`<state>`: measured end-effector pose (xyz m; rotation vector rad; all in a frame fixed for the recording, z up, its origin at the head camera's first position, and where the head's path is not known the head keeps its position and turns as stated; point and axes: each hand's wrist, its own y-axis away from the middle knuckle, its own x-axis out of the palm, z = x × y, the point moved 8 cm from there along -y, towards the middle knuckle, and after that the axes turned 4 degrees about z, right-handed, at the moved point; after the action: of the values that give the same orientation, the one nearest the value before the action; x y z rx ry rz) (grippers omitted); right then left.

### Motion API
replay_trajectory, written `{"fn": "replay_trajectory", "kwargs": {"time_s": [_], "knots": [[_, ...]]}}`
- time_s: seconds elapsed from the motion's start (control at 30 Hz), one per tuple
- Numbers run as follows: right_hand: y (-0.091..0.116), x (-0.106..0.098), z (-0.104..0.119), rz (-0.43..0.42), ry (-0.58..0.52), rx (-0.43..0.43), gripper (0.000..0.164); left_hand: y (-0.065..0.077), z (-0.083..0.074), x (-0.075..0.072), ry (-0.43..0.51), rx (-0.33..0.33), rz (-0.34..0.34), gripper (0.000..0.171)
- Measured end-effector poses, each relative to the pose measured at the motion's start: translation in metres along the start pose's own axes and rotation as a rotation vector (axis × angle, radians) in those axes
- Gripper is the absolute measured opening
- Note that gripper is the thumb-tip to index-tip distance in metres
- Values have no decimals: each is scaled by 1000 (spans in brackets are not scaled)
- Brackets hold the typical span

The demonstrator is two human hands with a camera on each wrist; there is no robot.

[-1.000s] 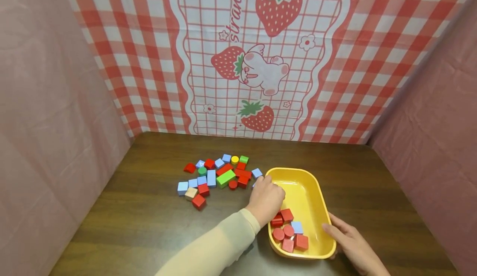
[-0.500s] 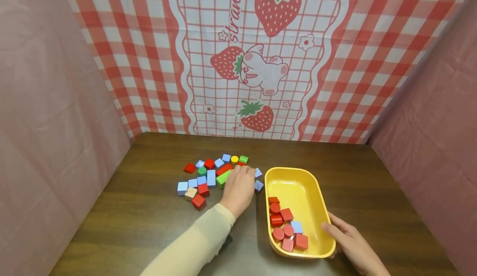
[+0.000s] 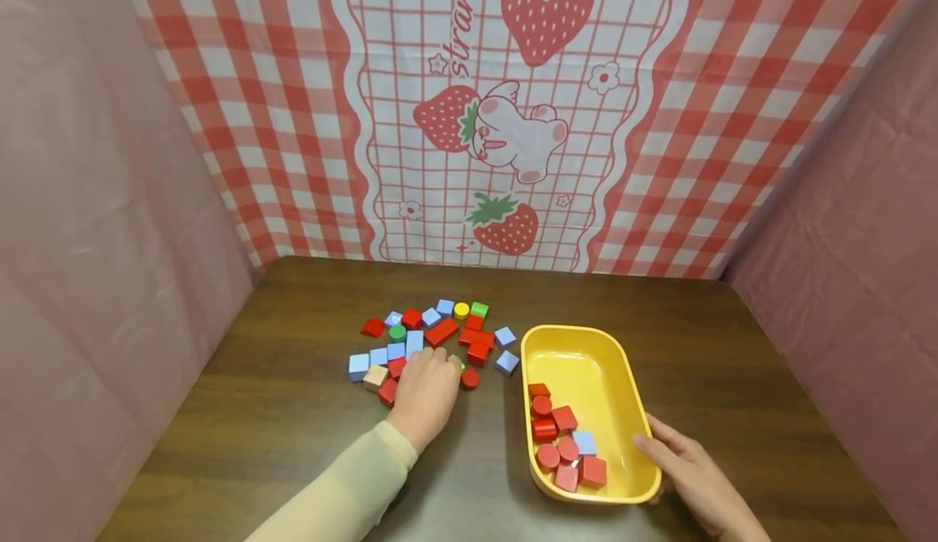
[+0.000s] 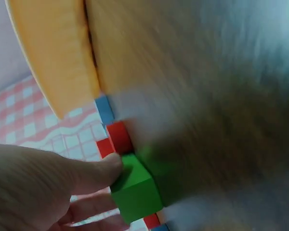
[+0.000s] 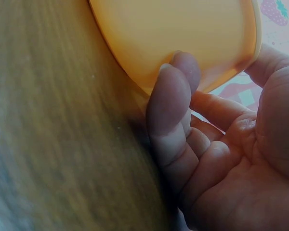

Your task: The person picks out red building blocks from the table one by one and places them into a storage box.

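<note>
the left hand [image 3: 425, 398] pinches the green block [image 4: 137, 192] between thumb and fingers, well left of the yellow tray [image 3: 586, 371], whose right side the right hand [image 3: 692, 473], farther from that block, grips.

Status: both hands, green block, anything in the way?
Left hand pinches bright-green rectangular block. Right hand grips glossy yellow rounded rectangular tray. Possibly in the way: red cylindrical block beside the green one, two light-blue square blocks near tray.
</note>
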<state>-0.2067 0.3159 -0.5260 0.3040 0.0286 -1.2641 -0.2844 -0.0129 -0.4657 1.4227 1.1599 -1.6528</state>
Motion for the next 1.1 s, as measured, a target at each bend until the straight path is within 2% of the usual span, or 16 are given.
{"fn": "replay_trajectory", "kwargs": {"time_s": [0.1,0.2,0.4,0.53,0.63,0.7,0.77,0.87,0.93,1.0,1.1], "knots": [[-1,0,2,-1,0,-6,55,6,-3,0,67,14,51,18],[-3,1,3,1,-4,-7,55,9,-1,0,137,0,81,23],[-3,1,1,5,-11,19,55,8,5,-4,243,-10,70,27],[-2,1,1,5,-1,28,55,-1,1,-18,305,-33,32,29],[-1,0,1,-2,3,25,55,-14,-16,-38,308,8,-35,28],[-1,-1,1,-8,4,25,54,-24,-36,-49,287,73,-71,29],[0,-1,1,-15,3,29,54,-34,-60,-54,258,150,-86,28],[1,-1,1,-19,1,40,56,-47,-93,-50,215,240,-76,27],[1,-1,1,-18,-8,44,56,-55,-109,-43,198,267,-57,25],[1,0,2,-13,-16,41,57,-61,-119,-34,180,274,-43,20],[2,-1,4,-6,-28,32,56,-69,-126,-21,152,270,-25,14]]}}
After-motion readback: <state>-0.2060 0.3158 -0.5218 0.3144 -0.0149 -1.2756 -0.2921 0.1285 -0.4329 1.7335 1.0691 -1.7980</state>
